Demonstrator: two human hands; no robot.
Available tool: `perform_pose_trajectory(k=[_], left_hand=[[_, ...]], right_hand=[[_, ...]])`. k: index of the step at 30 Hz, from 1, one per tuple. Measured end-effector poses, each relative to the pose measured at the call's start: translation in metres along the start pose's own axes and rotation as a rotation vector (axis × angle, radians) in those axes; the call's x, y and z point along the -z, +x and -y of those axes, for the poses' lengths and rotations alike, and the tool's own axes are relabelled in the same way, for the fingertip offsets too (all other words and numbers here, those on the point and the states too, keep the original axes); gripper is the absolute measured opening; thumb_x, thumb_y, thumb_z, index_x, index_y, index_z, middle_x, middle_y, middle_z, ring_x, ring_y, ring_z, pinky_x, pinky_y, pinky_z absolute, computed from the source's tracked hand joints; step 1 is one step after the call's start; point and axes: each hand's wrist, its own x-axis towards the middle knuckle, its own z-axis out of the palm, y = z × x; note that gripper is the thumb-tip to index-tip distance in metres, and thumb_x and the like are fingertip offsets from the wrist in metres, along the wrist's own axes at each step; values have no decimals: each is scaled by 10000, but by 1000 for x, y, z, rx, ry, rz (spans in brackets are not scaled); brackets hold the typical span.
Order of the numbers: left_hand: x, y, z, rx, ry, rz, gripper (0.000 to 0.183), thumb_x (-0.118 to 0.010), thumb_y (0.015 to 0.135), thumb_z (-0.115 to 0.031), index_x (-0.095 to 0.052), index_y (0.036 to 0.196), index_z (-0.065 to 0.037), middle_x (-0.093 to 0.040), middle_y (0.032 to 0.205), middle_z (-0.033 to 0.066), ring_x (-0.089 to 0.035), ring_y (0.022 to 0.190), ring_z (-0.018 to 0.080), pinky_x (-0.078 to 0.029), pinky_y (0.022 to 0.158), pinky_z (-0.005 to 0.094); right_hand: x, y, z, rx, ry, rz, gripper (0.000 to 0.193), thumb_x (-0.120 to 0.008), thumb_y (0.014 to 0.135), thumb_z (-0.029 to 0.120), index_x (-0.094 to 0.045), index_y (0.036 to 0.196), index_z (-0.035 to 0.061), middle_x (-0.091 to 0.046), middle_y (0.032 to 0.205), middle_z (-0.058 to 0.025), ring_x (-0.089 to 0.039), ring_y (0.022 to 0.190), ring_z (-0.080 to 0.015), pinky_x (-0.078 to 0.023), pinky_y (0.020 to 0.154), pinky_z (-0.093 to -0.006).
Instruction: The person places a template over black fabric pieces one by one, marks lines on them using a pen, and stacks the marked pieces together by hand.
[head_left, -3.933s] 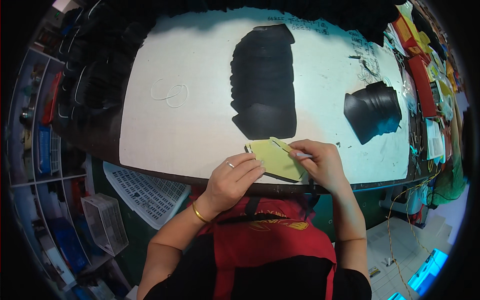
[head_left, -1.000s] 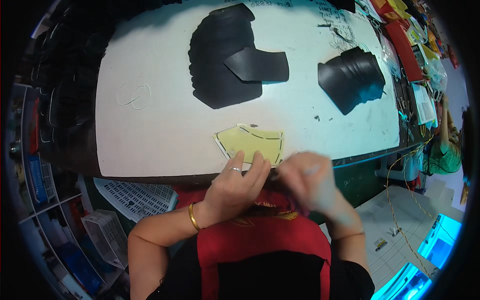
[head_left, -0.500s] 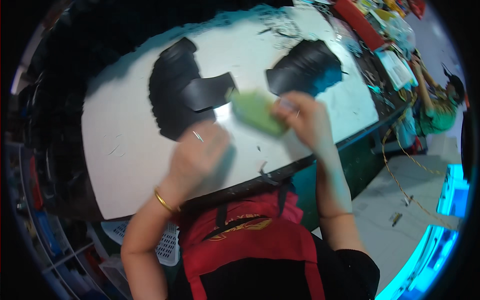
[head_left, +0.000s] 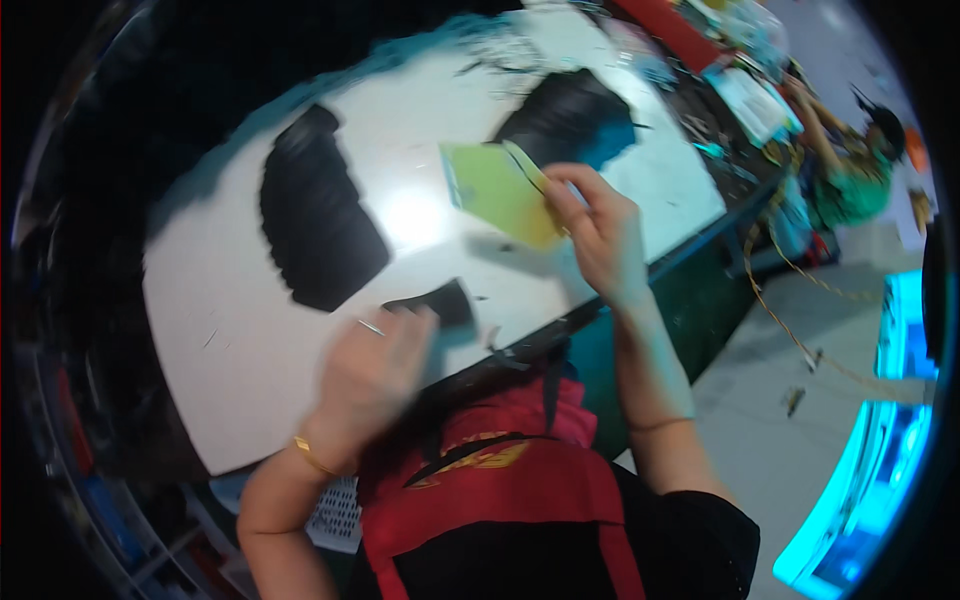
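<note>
My right hand (head_left: 600, 235) holds a flat yellow-green pattern piece (head_left: 490, 185) by its right edge, above the white board. A dark line runs along the piece near my fingers. My left hand (head_left: 375, 370), smeared by motion, has its fingers on a small black sheet piece (head_left: 450, 303) near the board's front edge. A thin silvery thing shows across these left fingers, too blurred to name. Beyond the left hand lies a fanned stack of black pieces (head_left: 315, 215). Another black stack (head_left: 575, 115) lies behind the pattern piece, which partly covers it.
The white board (head_left: 235, 370) covers most of the table. Dark scraps (head_left: 510, 350) lie at its front edge. Dark material (head_left: 200, 90) is heaped at the far left. A red box (head_left: 665, 30) and plastic bags stand far right, where another person (head_left: 850, 180) sits.
The small black piece has come off the left stack toward me, along with my left hand. The pattern piece has turned to show its flat face in my right hand. The view has shifted.
</note>
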Motion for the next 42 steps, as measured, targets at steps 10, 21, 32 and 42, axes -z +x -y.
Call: perform_pose_trajectory(k=[10, 21, 32, 42], left_hand=[[-12, -69, -44, 391, -186, -272, 216, -812, 743, -57, -759, 950, -28, -720, 951, 95, -710, 948, 298, -600, 791, 398], [-25, -71, -45, 479, -287, -281, 227, -763, 753, 13, -755, 978, -9, -734, 976, 112, -725, 939, 300, -614, 800, 378], [4, -48, -43, 424, -140, 179, 440, -627, 786, -61, -709, 1218, -40, -630, 1046, 103, -638, 916, 275, -572, 753, 339], [-8, -39, -67, 214, -26, 218, 454, -609, 819, -133, -689, 1240, 15, -625, 1086, 177, -626, 1027, 320, -562, 895, 381]], right_hand=[[-53, -23, 21, -29, 56, 709, 166, -730, 962, 165, -773, 1049, 31, -772, 877, -127, -751, 761, -216, -563, 705, -299], [-73, -27, 13, 195, -147, 755, 204, -735, 866, 123, -783, 1062, 98, -770, 920, -105, -745, 798, -298, -578, 707, -369], [-48, -16, 13, -78, -186, 789, 353, -816, 858, 92, -704, 1187, 32, -754, 882, -104, -747, 810, -169, -568, 729, -298], [-43, -2, 45, 462, -321, 403, 217, -674, 964, 263, -694, 929, 50, -685, 848, -99, -659, 751, -311, -533, 665, -419]])
